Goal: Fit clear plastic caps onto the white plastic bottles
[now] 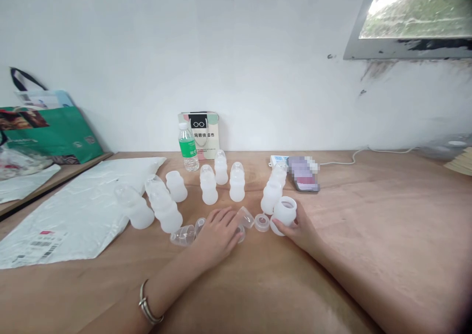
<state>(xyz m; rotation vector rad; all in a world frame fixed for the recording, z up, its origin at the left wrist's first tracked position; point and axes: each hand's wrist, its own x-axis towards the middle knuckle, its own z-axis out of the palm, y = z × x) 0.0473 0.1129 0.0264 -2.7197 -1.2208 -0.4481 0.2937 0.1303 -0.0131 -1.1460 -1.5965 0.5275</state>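
My right hand point(300, 228) is closed round a white, frosted baby bottle point(284, 211) whose mouth is uncovered. My left hand point(219, 233) rests palm down over loose bottle parts, fingers apart; what lies under its palm is hidden. A clear cap point(245, 217) is beside its index finger, and a ring point(241, 233) shows partly by its thumb. To its left lies another clear cap point(182, 235), with a teat point(199, 224) partly hidden by the hand. Between my hands sits a collar ring with teat point(262, 222).
Several capped baby bottles point(209, 185) stand behind the hands, with an uncapped bottle point(176, 186) at left. A white plastic mailer point(84, 201) covers the left side. Behind are a water bottle point(189, 149), a paper bag point(208, 137) and a phone point(303, 174) with cable point(342, 163).
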